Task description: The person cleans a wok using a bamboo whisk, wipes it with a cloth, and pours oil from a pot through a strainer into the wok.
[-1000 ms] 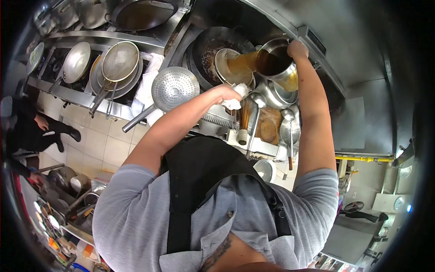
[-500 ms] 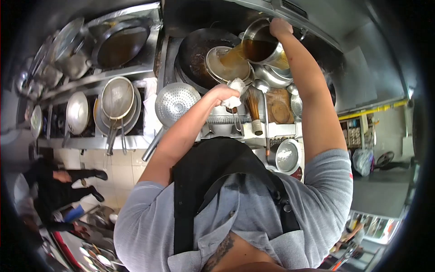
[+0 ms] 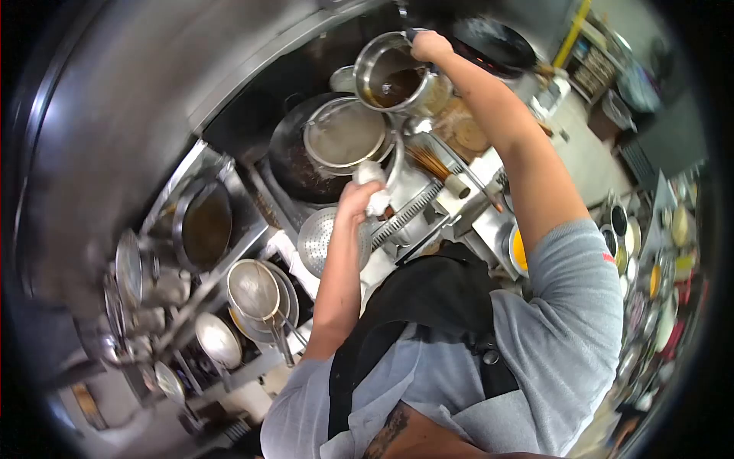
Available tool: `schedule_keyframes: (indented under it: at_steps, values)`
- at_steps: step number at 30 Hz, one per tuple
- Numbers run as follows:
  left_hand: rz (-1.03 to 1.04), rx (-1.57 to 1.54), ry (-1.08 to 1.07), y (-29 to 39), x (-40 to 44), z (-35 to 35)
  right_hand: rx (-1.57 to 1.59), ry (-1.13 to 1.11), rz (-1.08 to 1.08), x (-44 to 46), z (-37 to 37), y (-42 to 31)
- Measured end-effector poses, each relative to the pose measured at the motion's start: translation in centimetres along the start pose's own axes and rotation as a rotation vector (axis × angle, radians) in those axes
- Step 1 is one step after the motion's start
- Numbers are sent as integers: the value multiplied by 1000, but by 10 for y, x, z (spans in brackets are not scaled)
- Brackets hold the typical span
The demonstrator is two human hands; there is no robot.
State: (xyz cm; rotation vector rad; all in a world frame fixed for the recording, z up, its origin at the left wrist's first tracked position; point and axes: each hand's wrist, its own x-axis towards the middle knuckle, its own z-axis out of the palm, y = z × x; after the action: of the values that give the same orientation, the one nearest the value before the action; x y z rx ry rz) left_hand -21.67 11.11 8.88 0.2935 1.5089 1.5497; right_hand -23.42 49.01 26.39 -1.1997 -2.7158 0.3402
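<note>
My right hand [image 3: 432, 47] is closed round the dark handle of a steel pot [image 3: 365, 67], which holds dark brown liquid. The pot hangs above and right of a round fine-mesh strainer [image 3: 345, 134]. My left hand [image 3: 361, 200] grips a folded white cloth [image 3: 372, 182] at the strainer's near edge, apparently around its handle, which the cloth hides. Beneath the strainer is a large dark wok [image 3: 287, 157] on the stove. Close to my left forearm lies a perforated ladle [image 3: 317, 239], partly covered by that arm.
A bamboo brush [image 3: 432, 162] and a long-handled ladle [image 3: 417, 126] lie right of the wok. On the left stand a pan of dark liquid [image 3: 205, 223], a stacked mesh skimmer [image 3: 254, 289] and a lid [image 3: 218, 340]. Another wok [image 3: 495, 44] sits at the far right.
Brown liquid was streaming from the pot into the strainer; now no stream shows and the pot is tipped less. The whole view has turned, so the stove appears slanted.
</note>
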Motion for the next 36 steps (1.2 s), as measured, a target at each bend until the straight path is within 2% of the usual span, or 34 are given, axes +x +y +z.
schedule_keyframes:
  at_steps: [4, 6, 11, 13, 14, 15, 17, 18, 23, 24, 29, 31, 32, 33, 35, 36]
  values:
    - [12, -45, -2, 3, -18, -1, 79, -47, 119, -13, -7, 73]
    - [26, -46, 13, 7, -32, 1, 232, -121, 228, -24, -10, 107]
    - [64, -33, 57, 11, -62, 20, 335, -137, 288, -36, 15, 193]
    - [65, -25, 88, 11, -76, 35, 357, -99, 305, -43, 33, 219]
    - [72, -26, 94, 8, -80, 41, 424, -65, 408, -51, 37, 229]
    - [79, -28, 102, 4, -86, 47, 463, -101, 422, -43, 57, 251]
    - [82, -65, 108, 0, -96, 65, 521, -1, 414, -40, 92, 284]
    - [80, -85, 118, -2, -101, 76, 558, -21, 460, -41, 106, 296]
    - [88, -126, 136, -14, -105, 128, 708, 19, 562, -57, 140, 328]
    - [62, -108, 140, -18, -103, 135, 729, -98, 570, -53, 153, 337]
    - [35, -33, 122, -24, -87, 177, 888, -76, 689, -52, 187, 351]
    - [27, -26, 133, -25, -78, 195, 1239, 182, 747, -58, 181, 353]
    - [34, -12, 97, -25, -74, 203, 1113, 16, 738, -56, 171, 365]
    - [48, -3, 55, -22, -65, 214, 1110, 25, 745, -58, 166, 375]
    - [1, 4, -23, -14, -50, 233, 1024, 214, 563, -62, 154, 395]
    - [19, 23, -48, -18, -36, 240, 1263, 197, 514, -79, 135, 403]
